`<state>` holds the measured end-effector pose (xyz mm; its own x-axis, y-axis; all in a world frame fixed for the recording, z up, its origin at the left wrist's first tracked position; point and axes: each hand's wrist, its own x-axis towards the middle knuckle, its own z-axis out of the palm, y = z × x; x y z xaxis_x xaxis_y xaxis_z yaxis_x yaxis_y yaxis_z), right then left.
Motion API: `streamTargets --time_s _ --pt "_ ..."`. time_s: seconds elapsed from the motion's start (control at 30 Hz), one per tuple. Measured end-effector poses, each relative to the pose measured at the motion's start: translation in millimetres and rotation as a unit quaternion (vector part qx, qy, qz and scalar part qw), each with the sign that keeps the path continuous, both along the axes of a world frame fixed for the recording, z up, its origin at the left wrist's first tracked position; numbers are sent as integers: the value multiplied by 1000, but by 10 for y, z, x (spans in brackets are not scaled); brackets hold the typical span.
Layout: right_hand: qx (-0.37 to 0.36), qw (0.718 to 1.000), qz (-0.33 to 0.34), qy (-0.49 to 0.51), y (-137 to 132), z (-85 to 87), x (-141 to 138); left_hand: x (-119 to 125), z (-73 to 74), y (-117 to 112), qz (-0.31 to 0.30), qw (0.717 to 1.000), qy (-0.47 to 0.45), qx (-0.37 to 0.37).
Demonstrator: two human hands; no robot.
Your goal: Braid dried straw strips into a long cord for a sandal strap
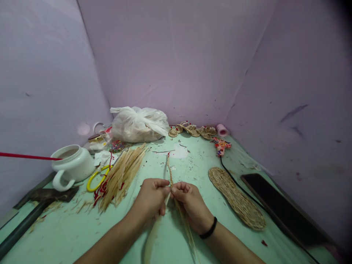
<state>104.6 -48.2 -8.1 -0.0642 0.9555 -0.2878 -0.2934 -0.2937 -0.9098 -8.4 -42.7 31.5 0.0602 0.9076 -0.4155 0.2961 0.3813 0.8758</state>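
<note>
A thin braid of pale straw [170,169] stretches away from me at the middle of the table, with a bit of red at its far tip. My left hand [154,196] pinches the braid's near end between thumb and fingers. Touching almost the same spot, my right hand [189,203] also closes on the strands and wears a black band at the wrist. Loose flat straw strips [151,238] trail toward me below both hands. To the left lies a bundle of dry straw strips [123,176] with red thread around its lower end.
Left of the bundle are yellow-handled scissors [95,181], a white mug [78,165] and a hammer [41,205]. A white plastic bag [140,124] and small woven sandals [191,129] stand by the back wall. On the right lie a woven sole [238,198], a cable and a dark slab [275,205].
</note>
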Motion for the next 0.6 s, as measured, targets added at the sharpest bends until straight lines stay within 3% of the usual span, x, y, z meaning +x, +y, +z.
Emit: streamTargets --time_s 0.13,0.33,0.47,0.6 --pt "18 999 26 -2 -4 -3 -4 -19 -77 65 -70 993 -80 -60" --pt "27 998 15 -60 6 21 -3 -117 -81 129 -94 993 -41 -65" --pt "45 993 32 -105 19 10 13 -140 -50 147 -135 991 -6 -18" --pt "105 968 37 -224 46 -3 90 -118 -145 162 -114 993 -1 37"
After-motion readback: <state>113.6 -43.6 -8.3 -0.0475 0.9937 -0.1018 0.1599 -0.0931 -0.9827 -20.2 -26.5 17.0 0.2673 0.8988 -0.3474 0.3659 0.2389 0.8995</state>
